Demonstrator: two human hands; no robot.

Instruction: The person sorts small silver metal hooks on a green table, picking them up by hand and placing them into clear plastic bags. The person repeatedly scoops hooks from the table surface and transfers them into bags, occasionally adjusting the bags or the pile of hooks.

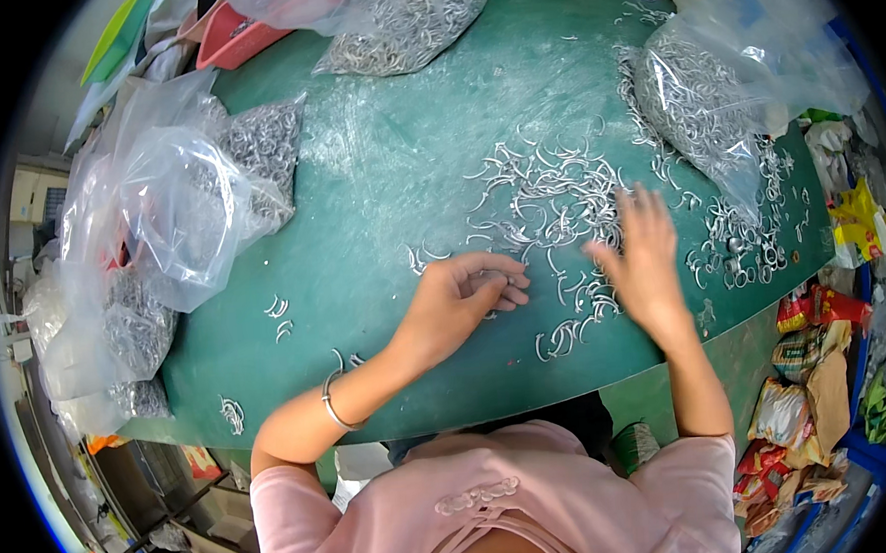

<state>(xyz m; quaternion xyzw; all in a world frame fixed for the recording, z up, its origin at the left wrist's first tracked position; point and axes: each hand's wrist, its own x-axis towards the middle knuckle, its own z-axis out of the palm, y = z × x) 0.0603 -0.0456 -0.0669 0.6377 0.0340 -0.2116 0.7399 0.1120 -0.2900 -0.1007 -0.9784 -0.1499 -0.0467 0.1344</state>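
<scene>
A loose heap of small curved silver metal pieces [558, 185] lies on the green tabletop [379, 210]. My right hand [650, 256] rests at the heap's right side, fingers stretched out and thumb apart, slightly blurred. To the left and nearer me, my left hand [461, 298] is closed, its fingers curled in toward the thumb. What it holds, if anything, is hidden by the fingers. A smaller scatter of curved pieces [564, 338] lies between my hands, close to the table's front edge.
Clear plastic bags filled with metal pieces stand at the left [266, 151], back [400, 28] and right [699, 98]. More pieces, some ring-shaped, lie in a right-hand pile [737, 246]. A red tray [235, 37] sits at the back left. Packages [786, 409] fill a rack at right.
</scene>
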